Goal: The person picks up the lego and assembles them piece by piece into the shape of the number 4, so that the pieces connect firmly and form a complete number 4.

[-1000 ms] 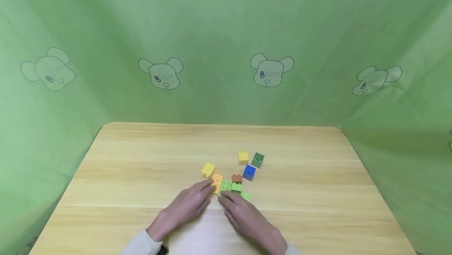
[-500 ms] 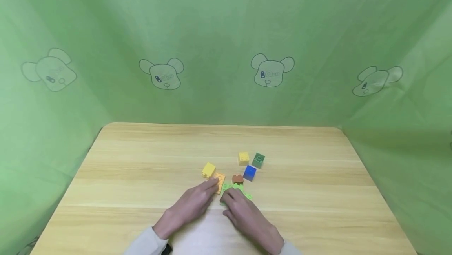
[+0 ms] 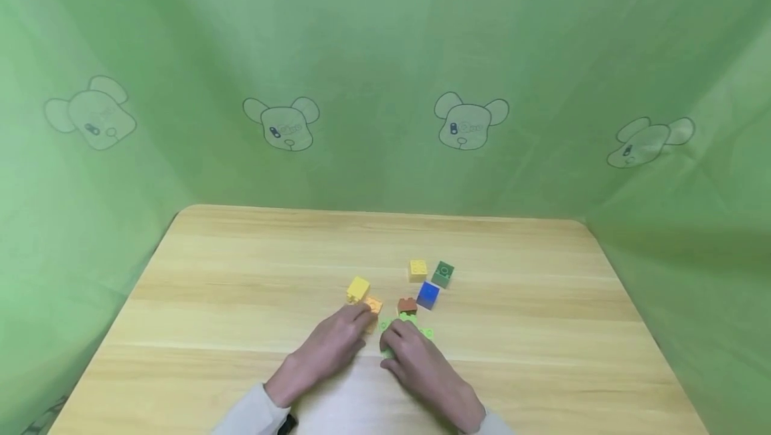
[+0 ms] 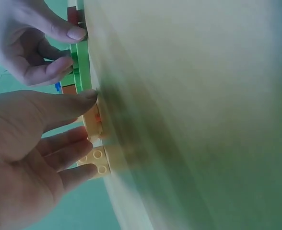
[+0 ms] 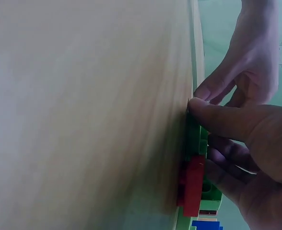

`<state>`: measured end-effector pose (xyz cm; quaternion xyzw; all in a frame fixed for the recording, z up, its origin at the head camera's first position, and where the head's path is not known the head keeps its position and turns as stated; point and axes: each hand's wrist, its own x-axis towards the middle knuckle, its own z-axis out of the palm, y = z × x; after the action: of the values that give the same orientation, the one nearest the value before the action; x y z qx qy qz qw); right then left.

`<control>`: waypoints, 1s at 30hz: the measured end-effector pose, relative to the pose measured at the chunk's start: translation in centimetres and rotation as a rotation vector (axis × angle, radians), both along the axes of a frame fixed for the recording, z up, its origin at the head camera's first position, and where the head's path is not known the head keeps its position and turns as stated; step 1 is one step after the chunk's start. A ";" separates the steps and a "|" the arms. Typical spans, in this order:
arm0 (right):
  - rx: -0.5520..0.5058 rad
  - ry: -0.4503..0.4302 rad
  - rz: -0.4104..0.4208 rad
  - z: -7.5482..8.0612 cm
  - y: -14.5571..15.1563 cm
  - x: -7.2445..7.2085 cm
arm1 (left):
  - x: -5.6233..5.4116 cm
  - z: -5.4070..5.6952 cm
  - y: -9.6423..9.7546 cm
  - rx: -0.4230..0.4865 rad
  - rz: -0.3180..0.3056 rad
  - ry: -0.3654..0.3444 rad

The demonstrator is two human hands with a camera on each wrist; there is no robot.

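My left hand (image 3: 334, 348) pinches a flat orange brick (image 3: 375, 303) between thumb and fingers, covering much of it in the head view. Just to the right, my right hand (image 3: 421, 361) grips a light green brick (image 3: 385, 324) with curled fingers. In the right wrist view its thumb is on the near side of this green brick (image 5: 193, 136), and a red brick (image 5: 193, 187) lies right beside the fingers. Both hands are low over the table, thumbs close together. A yellow brick (image 3: 359, 288) lies on its side beyond the left fingertips.
Behind the right hand are a brown brick (image 3: 407, 304) and another light green brick (image 3: 427, 332). Farther back sit a blue brick (image 3: 428, 295), a yellow brick (image 3: 417, 270) and a dark green brick (image 3: 443, 274). A green curtain (image 3: 385, 53) surrounds the wooden table (image 3: 241, 274).
My left fingers have slid right over the orange brick, hiding more of it. My right fingers have curled more tightly around the light green brick. The head view has shifted slightly.
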<state>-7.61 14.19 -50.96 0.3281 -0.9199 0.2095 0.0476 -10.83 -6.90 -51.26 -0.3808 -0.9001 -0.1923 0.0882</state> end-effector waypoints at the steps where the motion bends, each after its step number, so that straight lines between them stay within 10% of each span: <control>1: 0.000 0.001 0.001 0.0 0.0 0.0 | 0.0 0.0 0.1 -0.002 0.000 0.013; 22: -0.021 -0.054 -0.058 -0.1 0.5 0.6 | 0.5 -0.4 -0.3 0.074 0.060 0.105; 30: -0.046 -0.050 -0.082 0.0 1.0 0.8 | 1.0 0.2 -0.6 0.189 0.155 -0.008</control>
<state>-6.83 15.18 -50.96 0.2834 -0.9285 0.2367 0.0405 -9.83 -7.50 -51.03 -0.2991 -0.9051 -0.2706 0.1348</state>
